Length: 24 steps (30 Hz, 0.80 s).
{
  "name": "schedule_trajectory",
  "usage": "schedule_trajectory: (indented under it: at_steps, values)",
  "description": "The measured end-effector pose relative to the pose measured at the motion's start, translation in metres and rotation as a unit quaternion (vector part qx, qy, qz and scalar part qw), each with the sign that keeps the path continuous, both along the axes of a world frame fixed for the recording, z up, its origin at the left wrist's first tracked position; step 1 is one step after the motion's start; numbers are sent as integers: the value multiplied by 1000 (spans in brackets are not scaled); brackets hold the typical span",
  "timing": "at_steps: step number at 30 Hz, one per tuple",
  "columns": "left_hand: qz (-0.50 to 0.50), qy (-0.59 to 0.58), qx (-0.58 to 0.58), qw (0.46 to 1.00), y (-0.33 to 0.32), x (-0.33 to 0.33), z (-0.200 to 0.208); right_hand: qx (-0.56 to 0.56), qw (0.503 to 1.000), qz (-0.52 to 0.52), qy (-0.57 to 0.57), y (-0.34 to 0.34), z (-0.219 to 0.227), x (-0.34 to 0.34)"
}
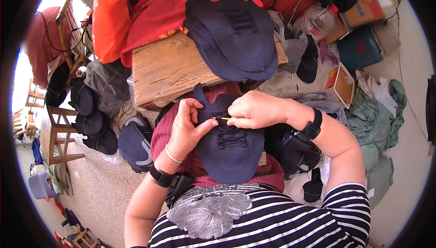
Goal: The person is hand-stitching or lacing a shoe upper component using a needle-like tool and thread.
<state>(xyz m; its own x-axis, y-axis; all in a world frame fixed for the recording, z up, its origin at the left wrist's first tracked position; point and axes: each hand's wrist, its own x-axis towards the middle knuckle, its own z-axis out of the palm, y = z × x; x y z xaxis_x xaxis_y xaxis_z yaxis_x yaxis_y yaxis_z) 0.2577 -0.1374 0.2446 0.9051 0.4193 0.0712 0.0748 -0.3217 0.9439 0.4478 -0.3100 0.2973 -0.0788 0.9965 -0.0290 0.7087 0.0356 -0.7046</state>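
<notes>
over the lap, both hands working a navy fabric piece

on the lap i am seeing the navy shoe-upper piece (229, 145) lying across a maroon cloth (165, 132). the left hand (186, 127) is gripping its upper edge, thumb pressing on the mesh. the right hand (254, 109) is pinching a thin yellow tool (221, 118) against the piece, fingers closed together on it.

beyond the hands, a stack of matching navy pieces (234, 36) is sitting on a wooden table (165, 68). an open cardboard box (343, 84) is standing to the right; i cannot tell what is in it. clear plastic bags (106, 82) to the left are holding dark pieces, hard to make out. the tool's tip is lying hidden under the right fingers.
</notes>
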Motion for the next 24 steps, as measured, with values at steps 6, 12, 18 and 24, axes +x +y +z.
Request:
schedule_trajectory:
  at_steps: [6, 12, 18, 24]
  values:
    - [-11, 17, 32, 999, -8, 1, 8, 32, 998, 7, -46, -16, 4, -8]
    - [-11, 17, 57, 998, -12, 0, 12, 35, 993, 10, -114, -29, 12, -15]
    - [-4, 20, 61, 998, -13, 0, 13, 25, 994, 1, -105, -35, 17, -20]
    - [-16, 2, 71, 997, -12, 2, 9, 11, 995, 3, -101, -36, 17, -17]
